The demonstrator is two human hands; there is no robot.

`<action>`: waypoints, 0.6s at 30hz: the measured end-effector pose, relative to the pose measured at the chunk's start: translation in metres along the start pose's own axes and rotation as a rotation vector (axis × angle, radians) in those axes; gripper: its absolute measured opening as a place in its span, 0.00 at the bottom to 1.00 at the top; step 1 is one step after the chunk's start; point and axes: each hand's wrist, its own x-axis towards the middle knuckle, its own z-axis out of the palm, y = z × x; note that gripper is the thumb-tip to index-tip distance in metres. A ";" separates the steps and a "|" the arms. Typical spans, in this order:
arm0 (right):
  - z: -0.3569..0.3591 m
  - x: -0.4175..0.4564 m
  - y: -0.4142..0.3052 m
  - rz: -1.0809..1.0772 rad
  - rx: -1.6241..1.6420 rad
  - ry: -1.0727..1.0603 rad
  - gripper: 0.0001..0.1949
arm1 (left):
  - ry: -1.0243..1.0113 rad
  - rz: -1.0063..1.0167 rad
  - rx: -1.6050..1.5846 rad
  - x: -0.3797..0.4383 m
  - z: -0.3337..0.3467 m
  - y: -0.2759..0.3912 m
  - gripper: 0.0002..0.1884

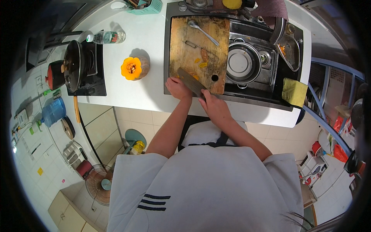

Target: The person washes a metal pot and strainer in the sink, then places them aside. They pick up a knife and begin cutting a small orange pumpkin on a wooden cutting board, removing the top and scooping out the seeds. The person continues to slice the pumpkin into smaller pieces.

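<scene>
My right hand (214, 105) grips the handle of a kitchen knife (191, 82), whose broad blade slants up and left over the front of a wooden cutting board (179, 46). Beside the blade's far end, my left hand (178, 88) is bent at the board's front left edge; whether it holds something is hidden. Orange pieces (194, 77) lie by the blade, and more orange scraps (203, 65) lie farther back. A wire-like utensil, perhaps a peeler (191, 44), and a metal spoon (203, 32) rest on the board. A cut-open pumpkin (131, 68) stands on the counter to the left.
Right of the board, a metal pot (240, 61) sits in the sink (268, 78). A yellow-green cloth (294, 92) hangs over the counter's right edge. A plastic bottle (106, 37) lies at the back left, near a lidded pan (73, 66) on the cooktop (100, 84).
</scene>
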 end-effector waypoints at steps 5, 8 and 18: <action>-0.010 0.007 -0.007 0.071 0.010 -0.088 0.13 | 0.017 0.028 0.014 -0.002 -0.004 0.007 0.12; -0.016 0.009 -0.009 0.091 0.024 -0.113 0.13 | 0.030 0.031 0.010 -0.002 -0.005 0.008 0.12; -0.007 0.003 -0.010 -0.002 -0.031 -0.025 0.13 | -0.039 -0.019 -0.025 0.000 0.000 -0.002 0.11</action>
